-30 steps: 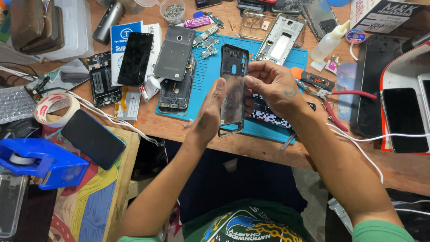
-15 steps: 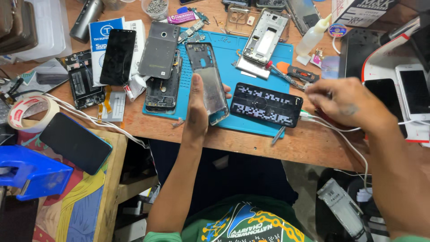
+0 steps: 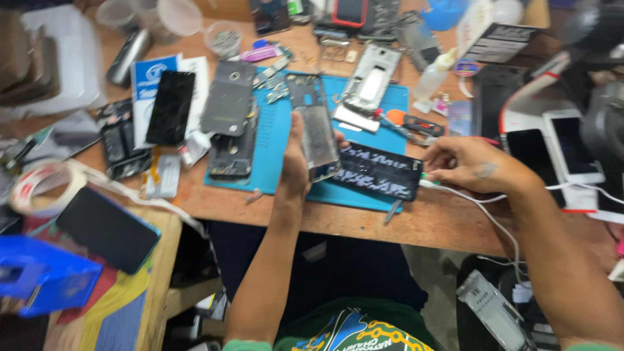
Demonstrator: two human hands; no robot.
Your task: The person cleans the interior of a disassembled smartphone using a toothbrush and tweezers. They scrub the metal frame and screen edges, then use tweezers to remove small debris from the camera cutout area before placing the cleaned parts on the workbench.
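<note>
My left hand holds a phone frame upright above the blue work mat, its shiny inner side facing me. My right hand rests on the wooden bench at the right end of a dark phone screen panel, fingers closed around a small green-tipped tool beside a white cable. The frame is blurred, so the right hand's grip is hard to read.
Opened phones and back covers lie on the mat's left. A black screen, tape roll, dark phone, blue box sit left. White bottle, tweezers and white phones are right.
My right hand left the phone frame and moved right and down to the bench by the screen panel. The left hand keeps the frame. The view shifted right and blurred.
</note>
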